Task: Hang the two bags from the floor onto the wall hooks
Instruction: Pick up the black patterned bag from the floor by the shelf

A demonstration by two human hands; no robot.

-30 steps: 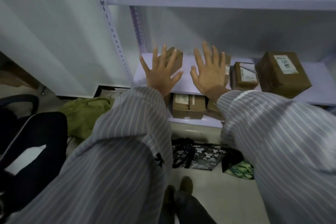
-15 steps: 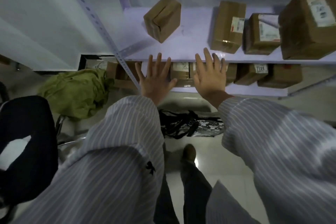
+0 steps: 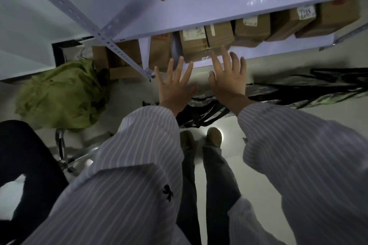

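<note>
A black patterned bag [image 3: 201,110] lies flat on the pale floor just past my feet, at the foot of the shelf unit. A second dark bag [image 3: 326,89] with a greenish pattern stretches along the floor to its right. My left hand [image 3: 175,85] and my right hand [image 3: 229,77] hover side by side above the near bag, fingers spread and straight, holding nothing. Both arms wear striped sleeves. No wall hooks appear in the frame.
A white metal shelf unit [image 3: 209,16] with several cardboard boxes [image 3: 196,46] stands ahead, its perforated post [image 3: 111,42] slanting to the left. A crumpled green cloth [image 3: 61,93] lies on the floor at left beside a black office chair [image 3: 25,165].
My view has tilted down toward the floor. Both hands have dropped from shelf height to just above the near bag, still spread. The second bag at right has come into sight.
</note>
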